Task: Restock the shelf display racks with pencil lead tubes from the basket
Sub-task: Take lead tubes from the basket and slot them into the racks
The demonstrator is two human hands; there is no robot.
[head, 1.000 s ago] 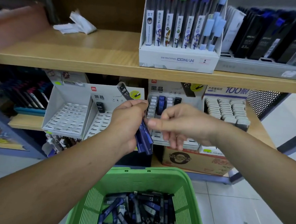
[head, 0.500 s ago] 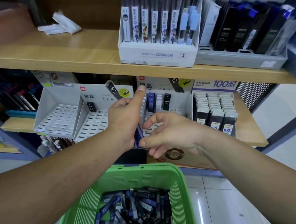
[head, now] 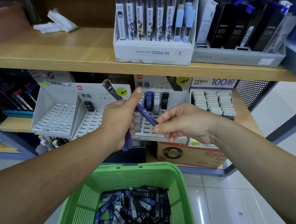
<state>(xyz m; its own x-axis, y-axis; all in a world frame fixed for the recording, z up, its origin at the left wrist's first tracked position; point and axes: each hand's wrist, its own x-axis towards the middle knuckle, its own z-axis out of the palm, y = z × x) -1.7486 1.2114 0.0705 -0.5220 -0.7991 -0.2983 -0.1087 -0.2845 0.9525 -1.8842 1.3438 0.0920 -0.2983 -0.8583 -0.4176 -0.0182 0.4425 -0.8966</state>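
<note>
My left hand [head: 120, 120] grips a bunch of blue pencil lead tubes [head: 128, 141], thumb raised. My right hand [head: 183, 124] pinches the lower end of one blue tube [head: 146, 113], which slants up toward the left hand. Both hands are in front of the middle display rack [head: 177, 96], which holds a few upright tubes, blue, white and black. Two white racks stand to the left: one [head: 56, 116] has bare slots, the other [head: 89, 120] holds a single black tube. Below, the green basket [head: 133, 176] holds several blue, black and white tubes.
A full rack of white-capped tubes [head: 212, 102] stands at right on the same shelf. The upper wooden shelf [head: 77, 62] carries a Conan pencil box [head: 152, 51], a grey tray of dark packs [head: 237, 55] and crumpled white paper [head: 57, 24]. A cardboard box [head: 189, 154] sits below.
My right hand has drawn one blue tube out of the left hand's bunch, up and to the right. The left thumb lifted. The view shifted right.
</note>
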